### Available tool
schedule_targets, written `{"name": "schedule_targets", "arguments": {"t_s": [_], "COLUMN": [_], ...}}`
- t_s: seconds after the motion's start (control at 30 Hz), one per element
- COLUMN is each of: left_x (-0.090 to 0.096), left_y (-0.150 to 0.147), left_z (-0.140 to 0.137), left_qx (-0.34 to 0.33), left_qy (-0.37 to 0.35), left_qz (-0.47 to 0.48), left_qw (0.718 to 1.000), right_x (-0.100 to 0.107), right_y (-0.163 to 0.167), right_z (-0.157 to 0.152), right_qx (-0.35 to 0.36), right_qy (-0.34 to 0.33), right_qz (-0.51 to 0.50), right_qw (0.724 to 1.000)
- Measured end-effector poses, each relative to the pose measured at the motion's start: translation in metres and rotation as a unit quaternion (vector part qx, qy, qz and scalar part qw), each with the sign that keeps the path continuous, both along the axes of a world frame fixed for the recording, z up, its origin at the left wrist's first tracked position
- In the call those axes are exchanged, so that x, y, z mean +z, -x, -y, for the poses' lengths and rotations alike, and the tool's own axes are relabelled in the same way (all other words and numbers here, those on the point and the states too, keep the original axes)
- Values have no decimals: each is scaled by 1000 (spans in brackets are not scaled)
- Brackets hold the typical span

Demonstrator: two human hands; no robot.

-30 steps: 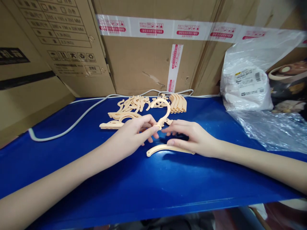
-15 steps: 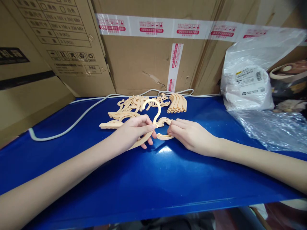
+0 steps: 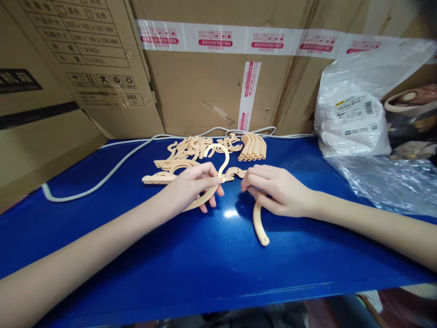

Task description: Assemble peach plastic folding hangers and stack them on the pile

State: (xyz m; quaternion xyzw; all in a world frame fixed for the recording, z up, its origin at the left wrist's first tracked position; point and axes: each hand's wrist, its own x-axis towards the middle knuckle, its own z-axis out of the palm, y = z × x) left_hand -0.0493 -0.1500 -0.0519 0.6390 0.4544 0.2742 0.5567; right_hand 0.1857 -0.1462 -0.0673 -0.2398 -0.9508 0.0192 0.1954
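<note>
My left hand (image 3: 196, 184) pinches a cream plastic hanger hook (image 3: 225, 159) between thumb and fingers, its curve pointing up. A curved hanger arm (image 3: 201, 199) extends from the base of this hook, under the palm, toward the lower left. To the right, my right hand (image 3: 273, 189) is closed on another curved hanger arm (image 3: 260, 225). That arm's rounded end with a hole points down toward me; its upper end is hidden by the fingers. Behind and between the hands lies a folded hanger piece (image 3: 235, 172) on the blue table (image 3: 218, 259).
At the back are a pile of loose hanger hooks (image 3: 191, 148) and a row of stacked hanger arms (image 3: 253, 146). Folded hangers (image 3: 159, 177) lie left. A white cable (image 3: 112, 180) crosses the table. Cardboard boxes (image 3: 211, 86) stand behind; a plastic-wrapped bundle (image 3: 351, 118) sits right.
The hanger arm in my right hand has swung from lying sideways near the hook to pointing down toward me, away from the hook. My left hand has barely moved.
</note>
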Motion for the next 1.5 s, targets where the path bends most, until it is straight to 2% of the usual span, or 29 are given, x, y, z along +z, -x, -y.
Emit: {"name": "schedule_targets", "arguments": {"t_s": [0.17, 0.3, 0.43, 0.6, 0.7, 0.83, 1.03, 1.23, 1.5], "left_x": [-4, -5, -7, -11, -10, -9, -9, -4, -2], "left_y": [1, 2, 3, 2, 1, 0, 1, -2, -1], "left_z": [-2, -1, -1, -2, -2, -3, -4, -1, -1], "left_qx": [0, 9, 12, 24, 28, 27, 20, 10, 19], "left_qy": [1, 6, 8, 27, 29, 22, 18, 32, 16], "left_qz": [1, 8, 11, 9, 12, 13, 15, 6, -1], "left_qw": [1000, 1000, 1000, 999, 999, 999, 1000, 999, 1000], "right_x": [16, 16, 5, -8, -12, -14, -11, -12, -10], "right_y": [-6, -5, -2, 2, 3, 2, -1, -1, 1], "right_z": [1, 2, -4, -10, -10, -8, -5, -3, 1], "right_qx": [52, 56, 32, -26, -31, -16, -4, -9, -25], "right_qy": [55, 52, 22, -68, -96, -102, -42, -123, -33], "right_qz": [56, 109, 122, 123, 124, 121, 98, 80, 73], "right_qw": [996, 991, 992, 990, 987, 987, 994, 989, 996]}}
